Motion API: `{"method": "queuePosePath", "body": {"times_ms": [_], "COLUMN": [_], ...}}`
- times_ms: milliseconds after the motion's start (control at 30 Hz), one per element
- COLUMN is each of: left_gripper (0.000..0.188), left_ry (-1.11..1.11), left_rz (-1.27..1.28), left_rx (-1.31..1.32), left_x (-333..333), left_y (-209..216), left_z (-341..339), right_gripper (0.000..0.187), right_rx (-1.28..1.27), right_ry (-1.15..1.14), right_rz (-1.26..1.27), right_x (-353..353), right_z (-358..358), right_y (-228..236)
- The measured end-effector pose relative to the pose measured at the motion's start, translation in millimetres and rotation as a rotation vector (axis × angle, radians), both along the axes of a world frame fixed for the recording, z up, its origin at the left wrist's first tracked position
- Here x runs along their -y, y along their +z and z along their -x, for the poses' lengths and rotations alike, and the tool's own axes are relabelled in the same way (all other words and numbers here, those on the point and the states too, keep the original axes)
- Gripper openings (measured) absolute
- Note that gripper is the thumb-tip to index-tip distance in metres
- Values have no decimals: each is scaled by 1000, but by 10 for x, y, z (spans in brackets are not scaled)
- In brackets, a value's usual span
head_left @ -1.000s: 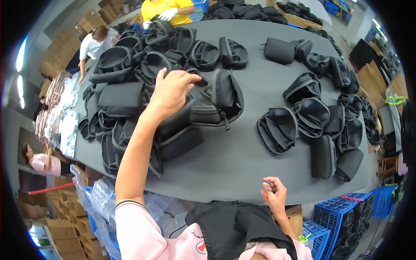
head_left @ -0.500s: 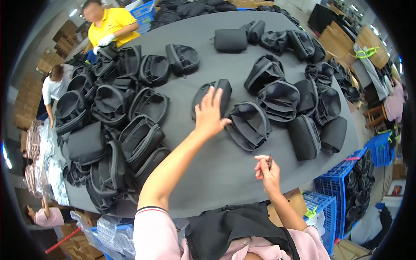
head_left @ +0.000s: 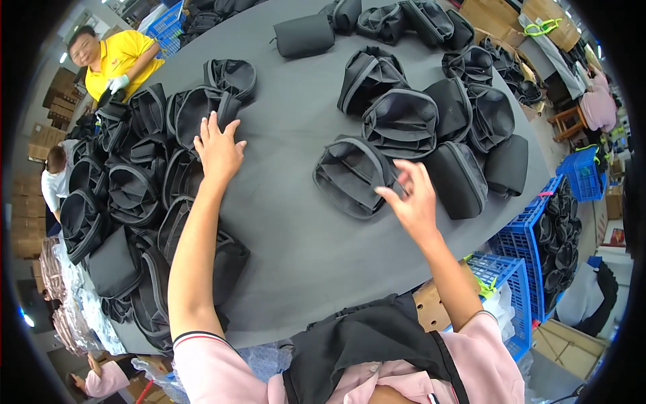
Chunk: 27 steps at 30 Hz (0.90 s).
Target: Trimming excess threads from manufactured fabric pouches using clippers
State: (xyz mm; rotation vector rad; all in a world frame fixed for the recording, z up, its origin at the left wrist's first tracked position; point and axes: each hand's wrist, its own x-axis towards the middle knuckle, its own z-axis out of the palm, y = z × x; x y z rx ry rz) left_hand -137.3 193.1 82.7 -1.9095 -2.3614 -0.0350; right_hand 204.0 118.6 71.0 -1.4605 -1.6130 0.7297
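Observation:
My left hand reaches over the left group of black pouches with its fingers spread. Its fingertips are at a black pouch that lies against an open-topped one. My right hand is by the right edge of an open black zip pouch with mesh pockets inside. The right fingers are curled and somewhat blurred. A small dark tool shows between thumb and fingers; its kind is unclear.
More black pouches sit at the right of the grey table, several at the far edge. Blue crates stand at the lower right. A co-worker in a yellow shirt and white gloves is at the far left.
My left hand has moved left, and the closed pouch from the table's middle is now at the left group. My right hand has moved up to the open pouch. The view has shifted.

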Motion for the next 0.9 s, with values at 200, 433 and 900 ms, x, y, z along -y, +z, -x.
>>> {"method": "queuePosePath", "body": {"times_ms": [200, 433, 900], "left_gripper": [37, 57, 50], "left_ry": [-172, 610, -301], "left_rz": [32, 244, 160], "left_rx": [733, 2413, 665], "left_x": [401, 1367, 2168], "left_y": [-149, -153, -349], "left_z": [-489, -1642, -1712], "right_gripper": [33, 47, 21], "right_rx": [9, -77, -873], "right_ry": [26, 296, 143], "right_rz": [103, -236, 765], "right_x": [-315, 1022, 1013], "right_z": [200, 305, 230], "right_y": [-155, -319, -337]}}
